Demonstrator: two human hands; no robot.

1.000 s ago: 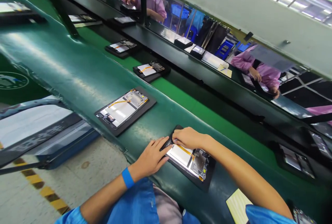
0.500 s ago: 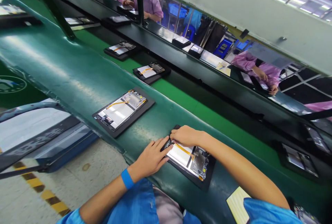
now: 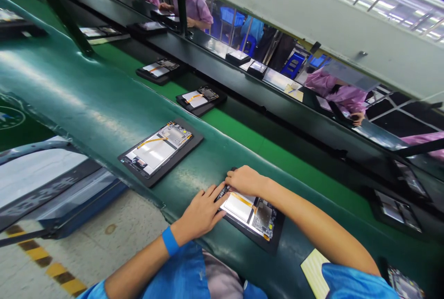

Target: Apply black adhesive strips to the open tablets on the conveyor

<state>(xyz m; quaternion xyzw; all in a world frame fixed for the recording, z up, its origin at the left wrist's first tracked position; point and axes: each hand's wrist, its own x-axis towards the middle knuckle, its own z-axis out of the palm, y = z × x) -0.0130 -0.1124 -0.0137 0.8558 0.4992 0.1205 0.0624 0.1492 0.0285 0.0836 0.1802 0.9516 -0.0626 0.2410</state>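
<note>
Atop a green desk point(image 3: 86, 100): one opened tablet point(image 3: 250, 218), lying on a black pad point(image 3: 276, 242). Parts exposed: white battery point(image 3: 237, 209), orange ribbon cable point(image 3: 243, 200) running over it, metal-shielded circuit board point(image 3: 263, 216) at the tablet's right-hand end.

Change over the last second: slight. The right hand point(image 3: 246, 181) has edged along the tablet toward the left hand point(image 3: 201, 213), and a little more of the ribbon cable shows; tablet, pad and left hand keep their arrangement. Judged from this, close finger work at the tablet's left-hand end is still under way.

Left hand, blue wristband point(image 3: 170, 241) worn: fingers outstretched, unclenched, laid over the tablet's left-hand end, thumb toward the near edge. Right hand: fingers bent and bunched, tips down at the far side of that same end, just beside the left fingertips. Whether they pinch a part cannot be told, the tips being hidden. Tablet's position: one end beneath both sets of fingers, battery mostly bare and board fully bare to their right.

Also present: second opened tablet point(image 3: 157, 149), left of the first and apart from it; pale yellow block point(image 3: 315, 271), to its right; green conveyor belt point(image 3: 249, 137), beyond it.
</note>
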